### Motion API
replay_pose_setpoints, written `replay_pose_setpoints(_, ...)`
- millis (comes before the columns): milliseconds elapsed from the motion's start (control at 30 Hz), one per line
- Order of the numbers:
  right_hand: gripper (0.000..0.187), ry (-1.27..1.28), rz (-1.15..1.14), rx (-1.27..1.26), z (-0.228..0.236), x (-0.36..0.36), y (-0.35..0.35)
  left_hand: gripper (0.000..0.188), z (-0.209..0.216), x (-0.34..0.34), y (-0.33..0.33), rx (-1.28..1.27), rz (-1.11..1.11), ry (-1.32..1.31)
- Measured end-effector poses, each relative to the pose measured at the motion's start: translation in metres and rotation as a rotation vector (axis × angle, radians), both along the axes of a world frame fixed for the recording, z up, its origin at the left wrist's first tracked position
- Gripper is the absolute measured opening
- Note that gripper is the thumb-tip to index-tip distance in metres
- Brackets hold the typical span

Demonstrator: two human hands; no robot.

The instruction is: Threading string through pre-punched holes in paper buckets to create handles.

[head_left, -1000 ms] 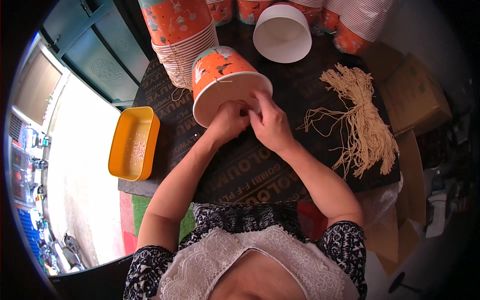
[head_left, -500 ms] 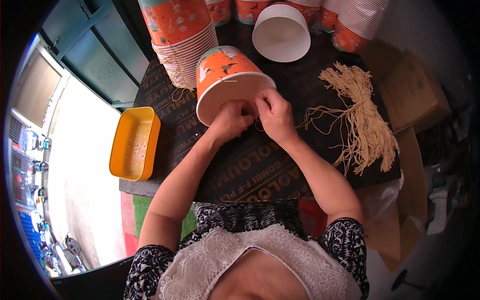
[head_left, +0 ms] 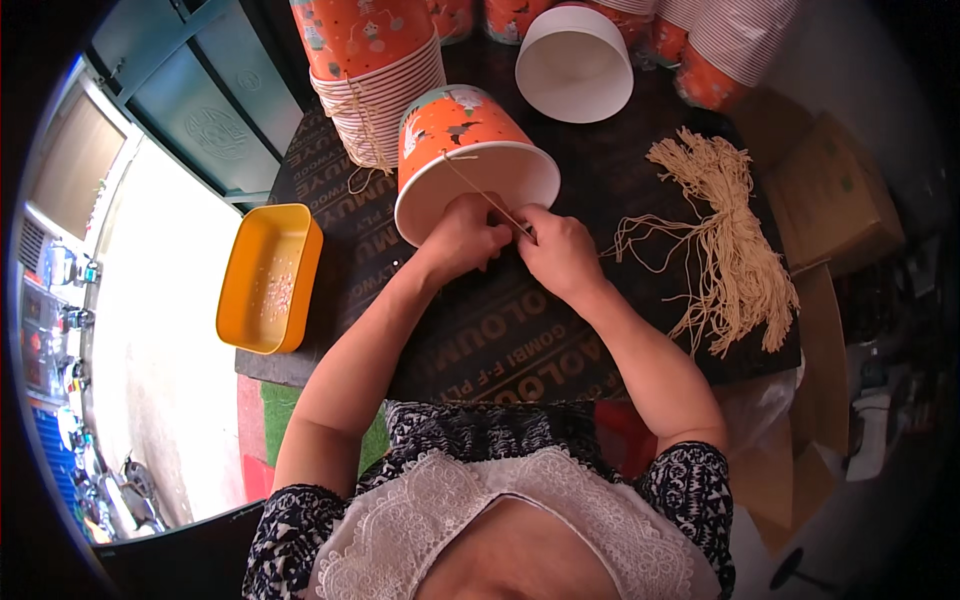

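An orange paper bucket with a printed pattern and white rim lies tilted, its mouth toward me. My left hand is closed at its lower rim, with some fingers hidden inside the mouth. A thin beige cord stretches from the upper rim across the opening. Its lower end is pinched in my right hand, just right of the left fingers. Beyond the right hand, a bundle of beige cords lies spread on the dark table, with loose strands toward my hand.
A yellow plastic tub with small pale bits stands at the table's left edge. Nested orange buckets with cords hanging from them rise behind the bucket. A white-lined bucket and more stacks stand farther back. Cardboard boxes are at right.
My right hand has moved slightly down and right, off the bucket's right rim. The cord now shows as a taut line across the mouth. The whole view has shifted a little.
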State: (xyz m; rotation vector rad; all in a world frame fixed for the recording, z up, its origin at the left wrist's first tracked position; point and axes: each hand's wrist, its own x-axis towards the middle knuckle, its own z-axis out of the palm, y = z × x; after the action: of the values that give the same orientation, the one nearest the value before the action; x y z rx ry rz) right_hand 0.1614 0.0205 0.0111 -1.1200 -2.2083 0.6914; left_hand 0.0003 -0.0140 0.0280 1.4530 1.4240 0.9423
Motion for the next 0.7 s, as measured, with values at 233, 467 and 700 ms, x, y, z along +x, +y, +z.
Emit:
replay_pose_setpoints(233, 0.01, -0.017, -0.029, 0.125, -0.008, -0.003, 0.0, 0.013, -0.001, 0.0, 0.0, 0.021, 0.015, -0.015)
replay_pose_setpoints(467, 0.012, -0.126, -0.024, 0.163, -0.005, -0.003, -0.004, 0.013, -0.006, -0.003, 0.001, 0.016, -0.001, -0.014)
replay_pose_setpoints(700, 0.013, -0.017, 0.02, 0.107, -0.002, 0.002, -0.003, 0.009, 0.005, -0.001, -0.001, -0.04, 0.02, -0.079)
